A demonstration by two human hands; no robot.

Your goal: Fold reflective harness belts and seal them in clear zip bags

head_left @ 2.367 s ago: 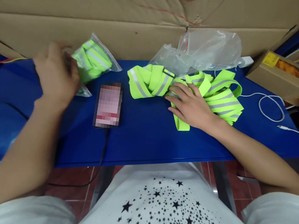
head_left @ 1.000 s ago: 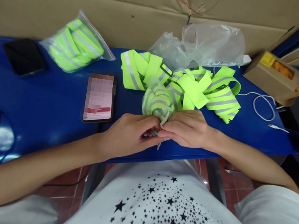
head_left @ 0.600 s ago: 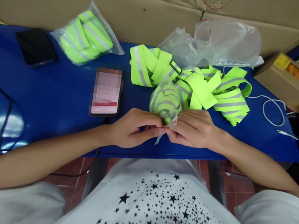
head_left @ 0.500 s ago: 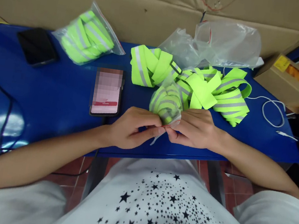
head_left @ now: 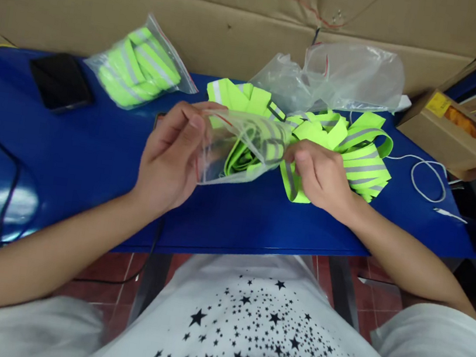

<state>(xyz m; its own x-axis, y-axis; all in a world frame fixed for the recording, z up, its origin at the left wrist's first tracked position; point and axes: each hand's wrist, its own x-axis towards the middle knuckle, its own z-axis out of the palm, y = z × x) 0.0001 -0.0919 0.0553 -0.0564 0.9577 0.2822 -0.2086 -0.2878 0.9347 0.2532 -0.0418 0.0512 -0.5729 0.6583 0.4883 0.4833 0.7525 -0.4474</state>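
Above desk [head_left: 222, 229], clamped at gaping mouth by left hand [head_left: 169, 160], pinched at far end by right hand [head_left: 324, 179]: bag [head_left: 213, 169], strap [head_left: 241, 158] inside. Best to spread mouth wide, tug film evenly, avoid stretching red seal. Beyond: loose straps [head_left: 363, 166], full bag [head_left: 140, 70].

This looks like a workshop: blue bench [head_left: 104, 148], cardboard backing [head_left: 110, 13] (creased in places), bagged reflective straps [head_left: 245, 155].

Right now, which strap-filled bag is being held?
The bag between the left hand and the right hand; the other bag lies untouched beside the black phone.
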